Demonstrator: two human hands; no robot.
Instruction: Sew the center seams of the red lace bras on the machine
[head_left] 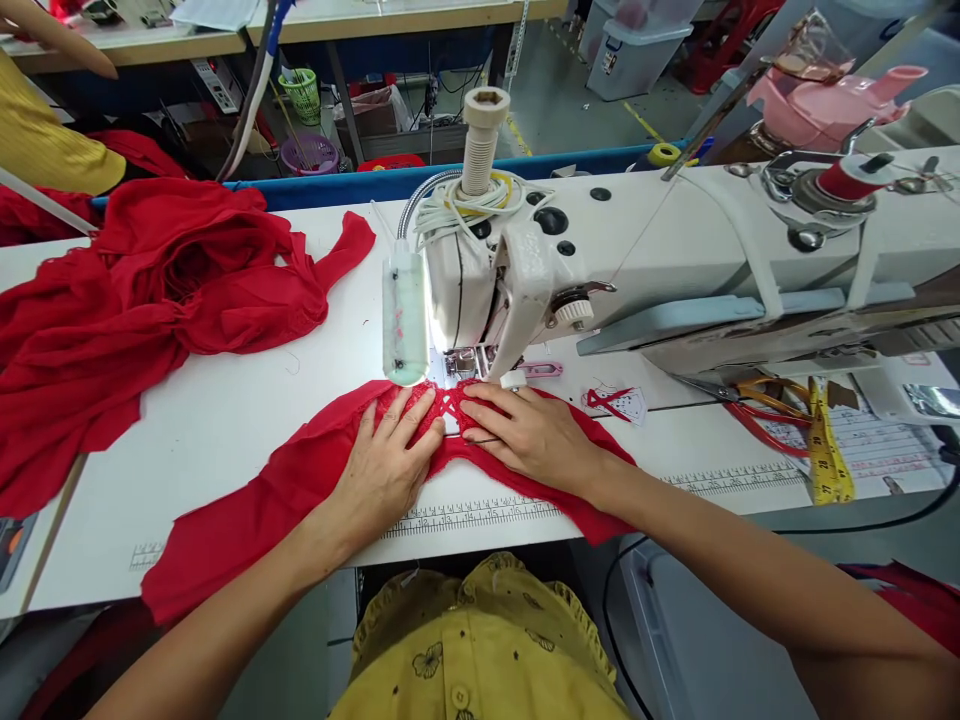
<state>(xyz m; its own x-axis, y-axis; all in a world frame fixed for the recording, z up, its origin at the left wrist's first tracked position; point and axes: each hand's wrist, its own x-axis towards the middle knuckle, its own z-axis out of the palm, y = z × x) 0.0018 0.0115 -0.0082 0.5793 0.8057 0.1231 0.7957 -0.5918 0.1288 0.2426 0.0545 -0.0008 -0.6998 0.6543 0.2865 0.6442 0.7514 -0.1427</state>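
A red garment piece (277, 500) with lace and a small criss-cross of strips lies spread on the white machine table, its middle just in front of the sewing machine's presser foot (470, 362). Flat on the cloth to the left of the criss-cross rests my left hand (390, 460), fingers stretched out and apart. My right hand (529, 435) presses on the right part of the same piece, fingers extended toward the criss-cross. A thin dark thing shows by its fingers; I cannot make out what it is. Beneath both palms the cloth is hidden.
The sewing machine (637, 235) spans the right side, with a lamp (406, 315) beside its head. A heap of red cloth (172, 270) lies on the left. Scissors (765, 400) and a yellow tape measure (829, 450) lie at right. Another person's yellow sleeve (52, 140) shows top left.
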